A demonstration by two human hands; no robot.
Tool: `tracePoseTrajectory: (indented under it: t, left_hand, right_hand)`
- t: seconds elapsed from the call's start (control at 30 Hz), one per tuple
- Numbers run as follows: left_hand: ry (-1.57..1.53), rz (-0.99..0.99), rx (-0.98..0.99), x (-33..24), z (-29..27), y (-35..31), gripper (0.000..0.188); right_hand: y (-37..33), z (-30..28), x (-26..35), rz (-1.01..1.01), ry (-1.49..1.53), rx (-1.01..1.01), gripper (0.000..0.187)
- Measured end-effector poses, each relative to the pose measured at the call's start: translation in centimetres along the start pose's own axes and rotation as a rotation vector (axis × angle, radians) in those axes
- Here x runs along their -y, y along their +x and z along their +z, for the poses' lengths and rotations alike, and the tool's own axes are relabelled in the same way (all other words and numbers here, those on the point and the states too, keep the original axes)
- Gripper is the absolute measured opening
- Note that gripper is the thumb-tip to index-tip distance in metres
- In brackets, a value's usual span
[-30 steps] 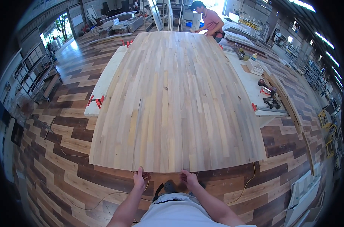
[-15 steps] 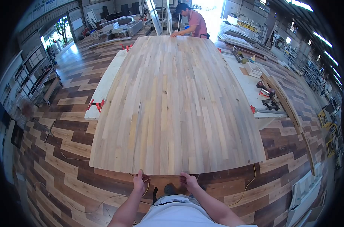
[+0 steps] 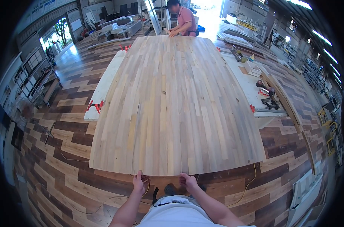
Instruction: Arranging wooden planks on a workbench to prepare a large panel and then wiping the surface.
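Observation:
A large panel [image 3: 175, 109] of narrow wood strips in pale tan, grey and yellowish tones stretches away from me, lying flat. At its near edge, left of the middle, my left hand [image 3: 140, 182] grips with the thumb up at the rim and the fingers curled below. My right hand [image 3: 189, 182] holds the same edge a little further right, in a similar pinch. The fingertips are partly hidden at the panel's edge. At the far end a co-worker in a pink shirt [image 3: 186, 19] leans in, both hands at the panel's far edge.
Under the panel is a white-topped table [image 3: 104, 85] with red clamps [image 3: 94, 106] along its side. On the right lie a power drill [image 3: 264, 87], a white box [image 3: 252, 69] and long wooden strips [image 3: 289, 108]. A yellow cord [image 3: 251, 181] runs over the patterned floor.
The co-worker has shifted left along the far edge and now has both hands together there. My hands and the panel have hardly moved.

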State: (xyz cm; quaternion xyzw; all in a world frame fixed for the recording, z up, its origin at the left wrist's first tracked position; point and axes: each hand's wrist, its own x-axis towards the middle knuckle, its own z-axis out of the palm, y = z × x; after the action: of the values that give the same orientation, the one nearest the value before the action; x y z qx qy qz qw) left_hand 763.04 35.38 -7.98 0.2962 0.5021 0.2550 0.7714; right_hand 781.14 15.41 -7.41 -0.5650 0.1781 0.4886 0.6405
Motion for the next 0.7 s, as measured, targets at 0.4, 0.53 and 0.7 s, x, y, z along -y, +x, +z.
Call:
tracePoseTrajectory:
  t: [0.4,0.53,0.7]
  left_hand:
    - [0.033,0.012,-0.013,0.07,-0.09,0.16,0.035]
    - [0.031,0.013,-0.016,0.15,-0.06,0.38,0.035]
    - [0.037,0.023,-0.017,0.1,0.1,0.34,0.034]
  right_hand:
    - [-0.16,0.13,0.02,-0.031,-0.006,-0.027,0.019]
    - [0.24,0.07,-0.07,-0.013,0.024,-0.01,0.019]
    - [0.29,-0.02,0.06,-0.01,0.029,0.0,0.018]
